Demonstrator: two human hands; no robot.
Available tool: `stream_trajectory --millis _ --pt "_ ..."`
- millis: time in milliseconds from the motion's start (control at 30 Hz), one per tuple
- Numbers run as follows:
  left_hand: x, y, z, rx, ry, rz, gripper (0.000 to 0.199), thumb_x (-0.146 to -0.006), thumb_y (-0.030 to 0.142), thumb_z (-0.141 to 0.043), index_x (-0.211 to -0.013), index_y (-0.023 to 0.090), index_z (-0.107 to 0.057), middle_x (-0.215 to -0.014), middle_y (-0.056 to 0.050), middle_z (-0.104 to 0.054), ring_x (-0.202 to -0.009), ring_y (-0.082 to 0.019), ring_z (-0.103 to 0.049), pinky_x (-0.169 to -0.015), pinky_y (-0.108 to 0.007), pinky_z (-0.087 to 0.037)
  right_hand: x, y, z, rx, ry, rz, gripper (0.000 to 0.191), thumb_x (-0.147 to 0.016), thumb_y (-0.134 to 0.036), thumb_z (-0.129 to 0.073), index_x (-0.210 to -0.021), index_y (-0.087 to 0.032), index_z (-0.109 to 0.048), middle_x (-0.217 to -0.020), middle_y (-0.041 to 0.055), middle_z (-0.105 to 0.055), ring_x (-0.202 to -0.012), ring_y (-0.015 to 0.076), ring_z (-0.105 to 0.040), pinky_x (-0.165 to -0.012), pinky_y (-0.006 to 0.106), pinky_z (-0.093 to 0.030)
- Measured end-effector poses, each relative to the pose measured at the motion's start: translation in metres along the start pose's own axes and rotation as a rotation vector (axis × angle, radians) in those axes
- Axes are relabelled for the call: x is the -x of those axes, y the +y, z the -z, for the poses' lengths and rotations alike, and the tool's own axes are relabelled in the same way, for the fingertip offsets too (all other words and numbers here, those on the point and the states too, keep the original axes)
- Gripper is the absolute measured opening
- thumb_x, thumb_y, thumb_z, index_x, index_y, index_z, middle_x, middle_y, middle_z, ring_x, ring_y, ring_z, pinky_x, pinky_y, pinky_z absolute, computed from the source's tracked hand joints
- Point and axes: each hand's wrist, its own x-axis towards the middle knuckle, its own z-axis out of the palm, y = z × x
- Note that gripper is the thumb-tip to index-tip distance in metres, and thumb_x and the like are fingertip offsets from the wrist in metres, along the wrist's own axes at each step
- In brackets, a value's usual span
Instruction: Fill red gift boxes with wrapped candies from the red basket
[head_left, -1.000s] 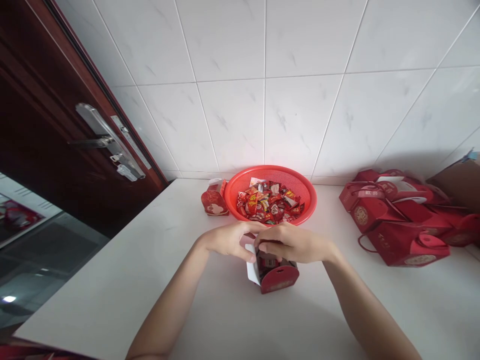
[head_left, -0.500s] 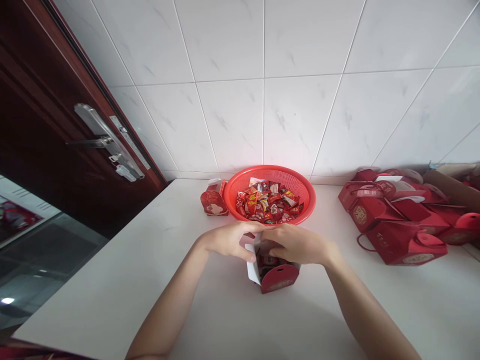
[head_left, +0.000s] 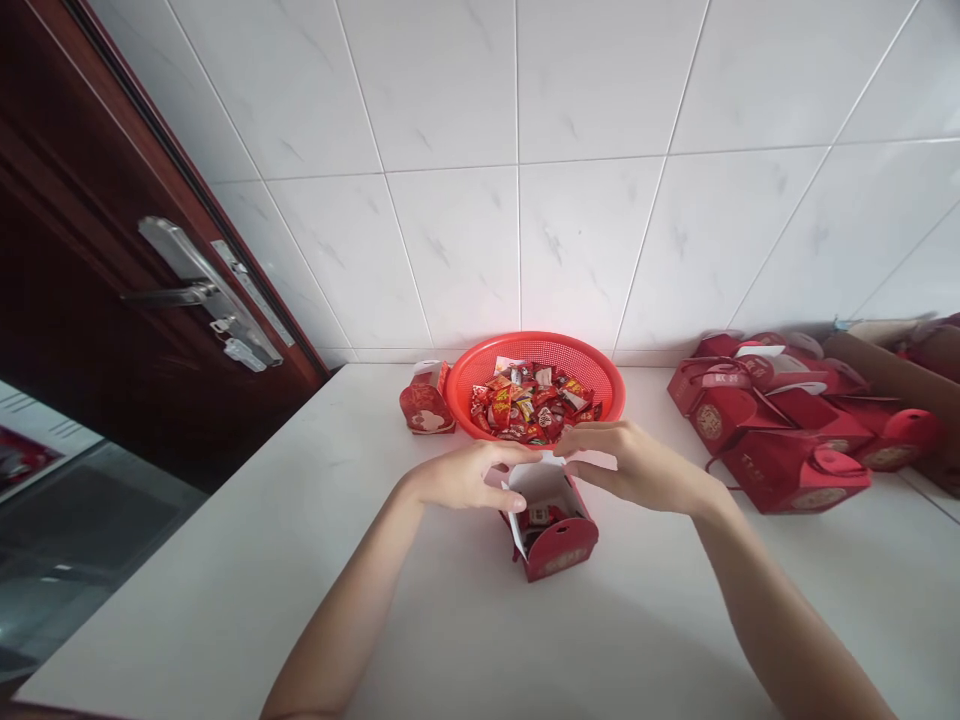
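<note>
A small red candy box [head_left: 564, 548] stands on the white table with its top open. Wrapped candies [head_left: 541, 515] show inside against the white inner walls. My left hand [head_left: 469, 475] grips the box's left and back edges, its thumb at the raised white flap [head_left: 517, 525]. Just over the back right corner of the box, my right hand [head_left: 641, 465] has its thumb and fingers apart, with nothing visible in them. Behind both hands sits a red plastic basket [head_left: 616, 385] holding many wrapped candies [head_left: 529, 400].
A smaller red patterned box [head_left: 426, 405] stands left of the basket. Several closed red boxes [head_left: 787, 465] are piled at the right, beside a cardboard carton [head_left: 870, 370]. A tiled wall [head_left: 585, 250] backs the table, and a dark door [head_left: 97, 180] is at the left.
My right hand has drawn up and right out of the box, uncovering the candies inside. My left hand stays at the box. The view has shifted slightly.
</note>
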Motion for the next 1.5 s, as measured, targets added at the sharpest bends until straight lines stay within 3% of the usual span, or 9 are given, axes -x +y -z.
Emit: stream_trajectory --millis 233,500,700,867,967,1100,1167,1300,1500 --pt "0.0 0.011 -0.009 -0.12 0.084 0.021 0.057 -0.092 0.041 -0.064 -0.146 0.027 -0.053 -0.151 -0.005 -0.054 -0.139 -0.027 -0.048 -0.111 -0.035 -0.042 0.034 -0.011 -0.046 0.141 0.124 0.133 0.018 -0.1 -0.032 -0.057 -0.103 -0.02 -0.07 -0.104 0.0115 -0.071 -0.1 0.0258 -0.062 -0.087 0.042 -0.053" --pt "-0.006 0.021 -0.029 -0.319 0.22 -0.005 0.041 -0.098 0.043 -0.054 -0.136 0.031 -0.063 -0.125 -0.003 -0.068 -0.112 -0.024 -0.063 -0.093 -0.031 -0.049 0.072 -0.021 -0.086 -0.024 0.273 0.042 0.016 -0.098 -0.026 -0.057 -0.103 -0.023 -0.072 -0.124 0.0139 -0.064 -0.1 0.0219 -0.068 -0.089 0.037 -0.058" --pt "-0.018 0.02 -0.051 -0.469 0.414 0.042 0.031 -0.091 0.044 -0.065 -0.118 0.029 -0.07 -0.106 -0.003 -0.067 -0.089 -0.021 -0.067 -0.078 -0.03 -0.052 0.078 -0.015 -0.11 -0.127 0.441 0.036 0.012 -0.097 -0.021 -0.058 -0.106 -0.022 -0.066 -0.113 0.0116 -0.067 -0.098 0.0203 -0.071 -0.081 0.03 -0.061" --pt "-0.025 0.005 -0.073 -0.552 0.569 -0.011 0.045 -0.086 0.03 -0.073 -0.128 0.025 -0.057 -0.111 -0.005 -0.068 -0.099 -0.025 -0.068 -0.082 -0.035 -0.055 0.073 -0.008 -0.12 -0.079 0.637 0.028 0.011 -0.096 -0.02 -0.06 -0.105 -0.023 -0.066 -0.107 0.0096 -0.069 -0.093 0.0199 -0.07 -0.079 0.031 -0.06" --pt "-0.026 -0.011 -0.084 -0.522 0.672 -0.098 0.06 -0.083 0.03 -0.077 -0.136 0.024 -0.05 -0.11 -0.006 -0.069 -0.1 -0.026 -0.069 -0.086 -0.038 -0.056 0.07 -0.001 -0.124 -0.09 0.755 -0.059 0.008 -0.096 -0.023 -0.061 -0.102 -0.024 -0.066 -0.104 0.0081 -0.07 -0.096 0.0212 -0.07 -0.082 0.033 -0.059" --pt "-0.019 -0.021 -0.09 -0.361 0.726 -0.206 0.02 -0.092 0.037 -0.065 -0.104 0.022 -0.067 -0.097 -0.005 -0.069 -0.091 -0.021 -0.068 -0.084 -0.034 -0.055 0.07 0.009 -0.129 -0.081 0.828 -0.155 0.009 -0.095 -0.03 -0.064 -0.101 -0.024 -0.068 -0.107 0.0075 -0.07 -0.101 0.0231 -0.069 -0.086 0.036 -0.057" --pt "-0.014 -0.022 -0.09 -0.23 0.695 -0.235 0.025 -0.097 0.041 -0.056 -0.096 0.021 -0.071 -0.1 -0.007 -0.068 -0.093 -0.02 -0.068 -0.085 -0.032 -0.055 0.07 0.012 -0.132 -0.083 0.84 -0.176 0.012 -0.095 -0.033 -0.064 -0.101 -0.024 -0.067 -0.107 0.0081 -0.07 -0.102 0.0238 -0.068 -0.087 0.037 -0.057" --pt "-0.003 -0.025 -0.093 0.007 0.613 -0.16 0.038 -0.1 0.046 -0.047 -0.106 0.02 -0.075 -0.12 -0.011 -0.066 -0.108 -0.023 -0.067 -0.086 -0.032 -0.057 0.069 0.015 -0.139 -0.112 0.853 -0.203 0.018 -0.095 -0.038 -0.062 -0.101 -0.022 -0.066 -0.101 0.0087 -0.07 -0.093 0.023 -0.068 -0.082 0.037 -0.057" --pt "-0.002 -0.04 -0.104 0.099 0.655 -0.178 0.037 -0.084 0.035 -0.07 -0.118 0.021 -0.071 -0.132 -0.011 -0.062 -0.126 -0.028 -0.059 -0.109 -0.041 -0.048 0.068 0.02 -0.141 -0.169 0.827 -0.254 0.027 -0.095 -0.046 -0.058 -0.105 -0.022 -0.065 -0.101 0.0085 -0.071 -0.088 0.0222 -0.068 -0.081 0.037 -0.057"
